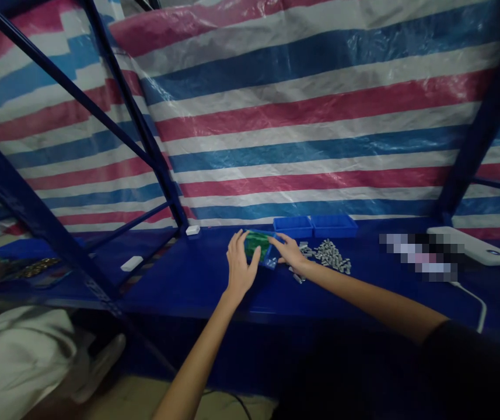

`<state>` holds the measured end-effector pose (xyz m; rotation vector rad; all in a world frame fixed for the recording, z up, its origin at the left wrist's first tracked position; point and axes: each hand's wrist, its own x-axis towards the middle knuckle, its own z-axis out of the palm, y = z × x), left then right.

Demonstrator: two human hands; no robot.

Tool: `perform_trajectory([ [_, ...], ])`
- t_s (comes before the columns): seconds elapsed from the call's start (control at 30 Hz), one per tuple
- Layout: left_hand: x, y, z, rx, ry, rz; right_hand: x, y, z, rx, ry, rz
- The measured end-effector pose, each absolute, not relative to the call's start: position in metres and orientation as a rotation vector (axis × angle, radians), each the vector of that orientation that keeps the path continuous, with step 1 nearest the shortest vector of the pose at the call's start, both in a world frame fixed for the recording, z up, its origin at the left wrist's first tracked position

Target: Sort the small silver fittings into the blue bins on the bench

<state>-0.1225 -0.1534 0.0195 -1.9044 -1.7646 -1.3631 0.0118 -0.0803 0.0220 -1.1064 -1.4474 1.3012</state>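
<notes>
We are handling a smooth, shiny plastic packet (257, 245), green-faced with blue along its edges, above a flat blue tabletop (206, 286). Beside it, small silvery metal fasteners (332, 256) are lying in a loose, knobbly heap, a few straying under our right hand (291, 252). Two shallow, rectangular blue trays (334, 226) are standing side by side behind the heap, before a creased, glossy striped sheet (320, 116).

The packet is sitting left of the heap, well back from the table's front edge, and bare tabletop is stretching to its left and in front. On the right, a white oblong device (472, 245) and its cable (483, 309) are taking up room.

The packet's upper edge is running roughly left to right, dipping slightly rightward; we cannot tell which side is longer. Our left hand (241, 265) is keeping its fingers spread and open at the left side, thumb lying across the green face. Our right fingers are bending over the right edge; whether they are pinching or only pressing, we cannot tell.
</notes>
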Motion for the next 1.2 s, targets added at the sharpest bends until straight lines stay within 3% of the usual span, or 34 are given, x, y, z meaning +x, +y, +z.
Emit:
perform_trajectory([
  [0.17, -0.132, -0.126, -0.01, -2.017, -2.14, -1.338, 0.01, -0.085, 0.017, -0.907, -2.002, 0.541],
  [0.47, -0.132, -0.132, -0.044, -1.926, -2.257, -1.183, 0.016, -0.086, 0.003, -0.915, -2.415, 0.064],
  [0.73, -0.135, -0.14, -0.037, -1.658, -2.427, -1.406, 0.036, -0.078, 0.016, -0.837, -2.221, 0.156],
  [0.87, -0.137, -0.137, -0.039, -1.606, -2.505, -1.344, 0.042, -0.071, 0.028, -0.771, -2.093, 0.275],
  [1.07, -0.141, -0.143, -0.039, -1.504, -2.402, -1.313, 0.041, -0.062, 0.047, -0.695, -1.855, 0.454],
  [1.2, -0.142, -0.152, -0.017, -1.624, -2.03, -1.206, 0.038, -0.061, 0.059, -0.804, -1.623, 0.73],
])
